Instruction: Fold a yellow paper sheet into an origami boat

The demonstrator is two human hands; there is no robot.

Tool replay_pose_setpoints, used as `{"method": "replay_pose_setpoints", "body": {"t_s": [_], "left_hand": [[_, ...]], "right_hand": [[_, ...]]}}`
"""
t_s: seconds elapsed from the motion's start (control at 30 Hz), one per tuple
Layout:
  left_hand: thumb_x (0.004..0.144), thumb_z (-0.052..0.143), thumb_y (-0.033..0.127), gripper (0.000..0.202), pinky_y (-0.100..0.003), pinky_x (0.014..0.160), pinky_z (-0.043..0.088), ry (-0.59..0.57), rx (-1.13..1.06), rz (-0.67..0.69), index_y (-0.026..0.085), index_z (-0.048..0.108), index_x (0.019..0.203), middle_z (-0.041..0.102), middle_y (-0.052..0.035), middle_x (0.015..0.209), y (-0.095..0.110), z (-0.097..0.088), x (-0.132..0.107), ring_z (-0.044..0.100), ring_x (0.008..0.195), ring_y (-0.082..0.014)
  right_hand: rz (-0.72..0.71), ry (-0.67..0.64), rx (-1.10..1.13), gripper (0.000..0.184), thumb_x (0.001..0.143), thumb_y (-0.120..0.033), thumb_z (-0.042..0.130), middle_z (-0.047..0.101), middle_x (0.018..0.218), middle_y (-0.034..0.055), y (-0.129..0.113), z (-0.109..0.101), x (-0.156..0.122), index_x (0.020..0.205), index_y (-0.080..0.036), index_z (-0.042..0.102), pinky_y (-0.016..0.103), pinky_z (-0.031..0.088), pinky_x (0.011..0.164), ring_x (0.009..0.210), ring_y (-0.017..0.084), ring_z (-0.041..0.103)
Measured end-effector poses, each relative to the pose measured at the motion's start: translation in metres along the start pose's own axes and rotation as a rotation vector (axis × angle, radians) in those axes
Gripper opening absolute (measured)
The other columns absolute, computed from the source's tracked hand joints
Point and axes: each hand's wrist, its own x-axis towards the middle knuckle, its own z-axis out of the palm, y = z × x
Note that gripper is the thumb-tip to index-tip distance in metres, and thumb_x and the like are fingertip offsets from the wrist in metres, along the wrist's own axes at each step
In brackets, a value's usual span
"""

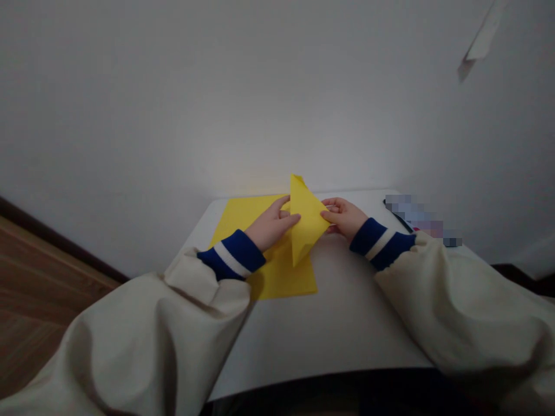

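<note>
A folded yellow paper (pixel 306 219) with pointed ends is held up above a small white table (pixel 329 323). My left hand (pixel 272 224) pinches its left side, fingers closed on the paper. Gripping its right edge between thumb and fingers is my right hand (pixel 344 218). Under the left hand a flat yellow sheet (pixel 277 271) lies on the table. Both arms wear cream sleeves with blue and white cuffs.
A dark thin object (pixel 396 216) lies at the table's back right beside a blurred patch. The table stands against a white wall (pixel 217 104). Wooden floor (pixel 39 277) shows at the left. A pale strip (pixel 479 40) hangs at the upper right.
</note>
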Motion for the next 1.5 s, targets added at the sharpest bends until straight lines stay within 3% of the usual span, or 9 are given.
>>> {"method": "replay_pose_setpoints", "body": {"t_s": [0.13,0.27,0.4,0.57,0.7,0.8,0.97,1.23,1.5], "left_hand": [[0.077,0.050,0.019,0.041,-0.029,0.063,0.049,0.031,-0.198,-0.120,0.014,0.044,0.117,0.062,-0.0086,0.096,0.019,0.012,0.001,0.061,0.075,-0.0169],[0.072,0.049,0.012,0.037,-0.028,0.075,0.050,0.164,-0.240,0.124,0.011,0.049,0.109,0.059,-0.0082,0.100,0.013,0.025,0.003,0.059,0.086,-0.0164],[0.079,0.050,0.031,0.046,-0.026,0.050,0.051,0.022,-0.272,0.093,0.018,0.044,0.122,0.055,-0.0082,0.101,0.008,0.029,-0.005,0.057,0.071,-0.0160],[0.076,0.058,0.038,0.066,-0.024,0.047,0.051,-0.055,-0.280,0.137,0.025,0.031,0.135,0.044,-0.0122,0.121,0.002,0.028,-0.007,0.057,0.079,-0.0172],[0.068,0.067,0.041,0.071,-0.039,0.071,0.054,0.042,-0.125,0.261,0.020,0.040,0.130,0.045,-0.0148,0.120,-0.013,0.029,0.001,0.053,0.095,-0.0232],[0.065,0.071,0.043,0.071,-0.047,0.092,0.043,0.097,-0.085,0.353,0.019,0.044,0.125,0.041,-0.0151,0.129,-0.021,0.029,0.004,0.042,0.117,-0.0288],[0.068,0.070,0.041,0.075,-0.049,0.101,0.034,-0.047,-0.262,0.186,0.022,0.033,0.131,0.031,-0.0143,0.141,-0.021,0.030,0.005,0.031,0.130,-0.0293],[0.067,0.072,0.035,0.080,-0.045,0.106,0.026,-0.099,-0.362,0.219,0.019,0.030,0.132,0.032,-0.0177,0.142,-0.022,0.030,0.010,0.031,0.131,-0.0263],[0.067,0.072,0.031,0.089,-0.048,0.106,0.023,-0.047,-0.333,0.167,0.019,0.020,0.138,0.031,-0.0195,0.141,-0.021,0.027,0.008,0.024,0.134,-0.0266]], "right_hand": [[-0.100,0.047,0.021,0.027,0.072,-0.009,0.059,0.058,0.095,0.0030,0.001,0.003,0.001,0.092,-0.020,0.046,0.019,0.051,0.046,0.064,0.008,0.058],[-0.158,0.006,0.003,0.026,0.072,-0.011,0.060,0.061,0.099,0.0042,0.000,0.006,0.000,0.094,-0.019,0.049,0.026,0.056,0.060,0.069,0.009,0.060],[-0.181,-0.095,-0.025,0.015,0.078,-0.019,0.057,0.063,0.104,0.0077,-0.003,0.008,-0.003,0.093,-0.018,0.055,0.029,0.057,0.064,0.087,0.015,0.061],[-0.177,-0.152,0.019,0.025,0.079,-0.026,0.058,0.057,0.120,0.0106,-0.005,0.009,-0.009,0.102,-0.020,0.050,0.029,0.057,0.064,0.103,0.019,0.058],[-0.177,-0.203,0.041,0.041,0.077,-0.028,0.060,0.050,0.130,0.0116,-0.007,0.010,-0.013,0.114,-0.022,0.043,0.034,0.058,0.067,0.113,0.023,0.052],[-0.193,-0.259,0.047,0.049,0.074,-0.030,0.062,0.047,0.133,0.0108,-0.007,0.011,-0.014,0.118,-0.025,0.041,0.038,0.057,0.071,0.115,0.025,0.050],[-0.178,-0.302,0.038,0.055,0.074,-0.031,0.061,0.043,0.136,0.0104,-0.004,0.010,-0.013,0.123,-0.024,0.038,0.037,0.057,0.072,0.112,0.024,0.052],[-0.234,-0.305,-0.061,0.046,0.079,-0.029,0.053,0.037,0.141,0.0108,-0.002,0.009,-0.013,0.123,-0.023,0.040,0.027,0.056,0.062,0.106,0.021,0.056],[-0.480,-0.133,-0.339,0.046,0.069,-0.010,0.044,0.061,0.110,0.0085,-0.003,0.005,-0.011,0.115,-0.017,0.047,0.029,0.053,0.067,0.083,0.016,0.062]]}}
